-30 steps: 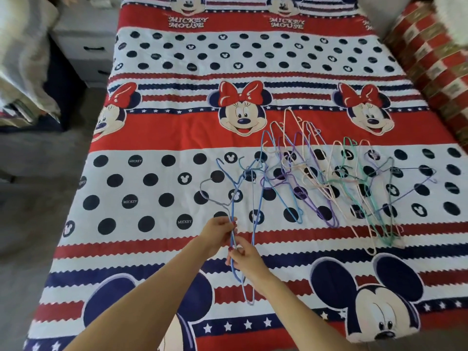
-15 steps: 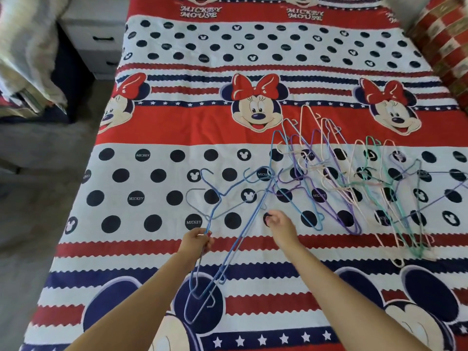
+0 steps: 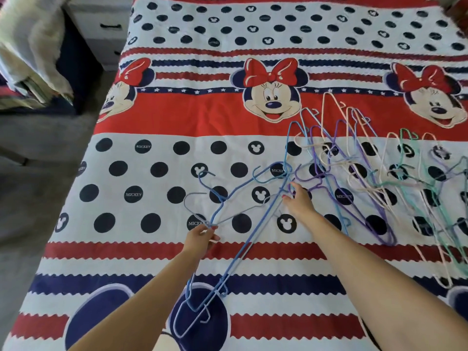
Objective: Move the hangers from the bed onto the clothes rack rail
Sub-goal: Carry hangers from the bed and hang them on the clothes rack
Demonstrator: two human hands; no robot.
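Note:
Several thin wire hangers lie on a bed with a Mickey and Minnie cover [image 3: 157, 117]. My left hand [image 3: 201, 238] pinches a small bundle of blue and grey hangers [image 3: 243, 249] near their necks; their hooks point up left and their bodies trail toward me. My right hand [image 3: 297, 202] reaches into the edge of the tangled pile of purple, pink, cream and green hangers [image 3: 379, 178], fingertips touching a hanger hook there; whether it grips the wire I cannot tell. No clothes rack is in view.
A white drawer unit [image 3: 101, 29] stands by the bed's far left corner. Bedding or cloth [image 3: 30, 59] hangs at the upper left over grey floor [image 3: 38, 173]. The bed's left edge runs diagonally down the left side.
My right hand let go of the held bundle and moved up right to the pile. My left hand stayed gripping the blue and grey hangers, shifted slightly left. The view moved closer.

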